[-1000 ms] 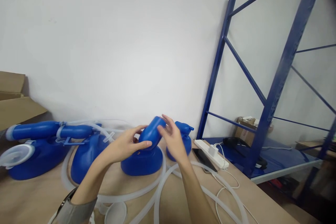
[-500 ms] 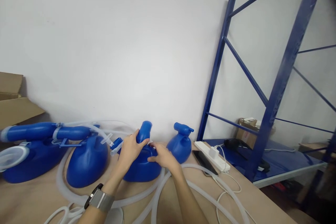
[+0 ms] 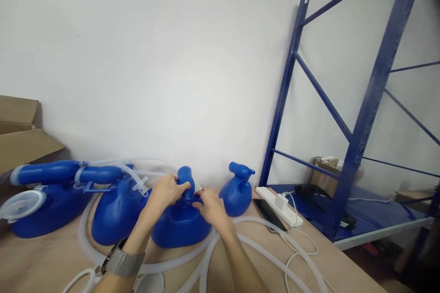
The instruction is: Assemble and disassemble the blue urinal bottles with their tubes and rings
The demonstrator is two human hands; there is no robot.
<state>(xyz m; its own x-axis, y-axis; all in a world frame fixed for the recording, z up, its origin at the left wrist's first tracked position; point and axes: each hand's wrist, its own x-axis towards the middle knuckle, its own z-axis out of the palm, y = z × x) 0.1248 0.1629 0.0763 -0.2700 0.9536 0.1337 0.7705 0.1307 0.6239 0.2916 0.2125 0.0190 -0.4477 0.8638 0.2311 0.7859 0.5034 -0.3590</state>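
Observation:
A blue plastic bottle [image 3: 178, 229] with an upright neck [image 3: 186, 177] stands on the brown table [image 3: 41, 261] in front of me. My left hand [image 3: 164, 191] is closed round the base of that neck, a grey watch on its wrist. My right hand [image 3: 210, 207] is closed on the bottle's shoulder just right of the neck, its fingertips pinched against it. Clear tubing [image 3: 240, 224] loops round the bottle on the table.
More blue bottles stand at the left [image 3: 115, 213], far left [image 3: 44, 206] and right [image 3: 237, 190]. A white power strip [image 3: 280, 201] and a dark phone [image 3: 270, 214] lie at the right. A blue steel rack [image 3: 364, 114] stands beyond the table's right edge. Cardboard boxes [image 3: 20, 137] sit at far left.
The bottle's neck went from tilted in both hands to upright. Both hands dropped lower onto the neck's base and the bottle's shoulder.

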